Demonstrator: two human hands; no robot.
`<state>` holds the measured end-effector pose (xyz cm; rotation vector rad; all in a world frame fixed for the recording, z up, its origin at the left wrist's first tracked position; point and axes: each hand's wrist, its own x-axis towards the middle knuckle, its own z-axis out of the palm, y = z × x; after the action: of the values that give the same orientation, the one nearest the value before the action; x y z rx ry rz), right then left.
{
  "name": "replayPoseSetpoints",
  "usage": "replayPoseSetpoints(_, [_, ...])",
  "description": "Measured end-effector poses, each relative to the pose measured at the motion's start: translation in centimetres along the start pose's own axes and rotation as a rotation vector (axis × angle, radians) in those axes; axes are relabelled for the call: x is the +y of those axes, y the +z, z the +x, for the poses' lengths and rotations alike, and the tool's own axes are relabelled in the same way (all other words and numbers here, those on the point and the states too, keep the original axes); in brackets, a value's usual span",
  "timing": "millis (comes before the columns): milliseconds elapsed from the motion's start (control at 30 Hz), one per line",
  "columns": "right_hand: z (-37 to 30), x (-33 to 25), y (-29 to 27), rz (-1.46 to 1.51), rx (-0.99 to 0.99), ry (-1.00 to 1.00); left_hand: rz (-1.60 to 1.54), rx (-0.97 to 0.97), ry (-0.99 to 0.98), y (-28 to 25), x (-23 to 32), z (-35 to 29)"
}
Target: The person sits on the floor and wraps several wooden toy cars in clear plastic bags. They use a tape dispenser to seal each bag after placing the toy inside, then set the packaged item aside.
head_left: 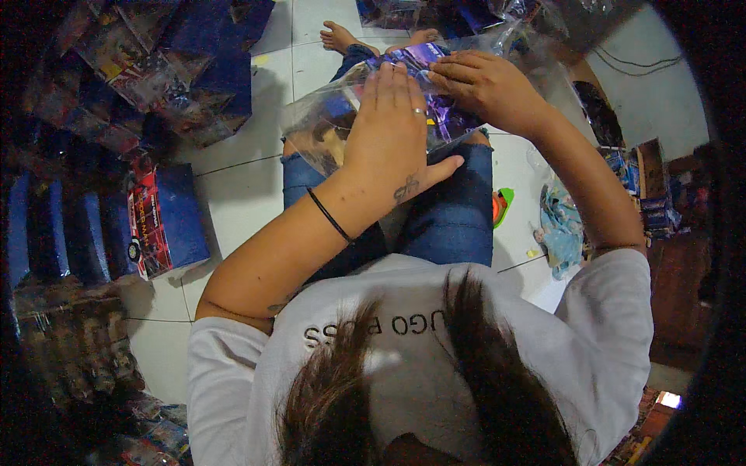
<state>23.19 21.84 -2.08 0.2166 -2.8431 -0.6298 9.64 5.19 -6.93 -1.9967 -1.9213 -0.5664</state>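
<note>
A clear plastic bag (307, 116) with a purple and blue printed card (458, 116) and a tan and brown object (330, 144) inside lies across my lap. My left hand (392, 128) presses flat on its middle, fingers stretched out side by side and thumb out to the right. My right hand (486, 89) bends its fingers over the upper right part of the bag, at the printed card, and grips the film there; its thumb is hidden. Loose clear film spreads beyond the right hand.
At the left stand a blue and red toy box (175, 221) and stacks of blue packages (225, 46) with clear windows. A green and orange item (501, 206) lies on the tiles beside my right leg. Farther right is a light blue plastic bag (563, 225). Bare feet (339, 37) show ahead.
</note>
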Motion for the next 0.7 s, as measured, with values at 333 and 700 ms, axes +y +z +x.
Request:
replayPoseSetpoints(333, [-0.4, -3.7, -1.0, -0.015, -0.200, 0.232, 0.104, -0.035, 0.130, -3.5, 2.6, 1.6])
replayPoseSetpoints(700, [-25.3, -19.3, 20.7, 0.323, -0.225, 2.049, 0.107, 0.052, 0.254, 0.0, 0.7, -0.9])
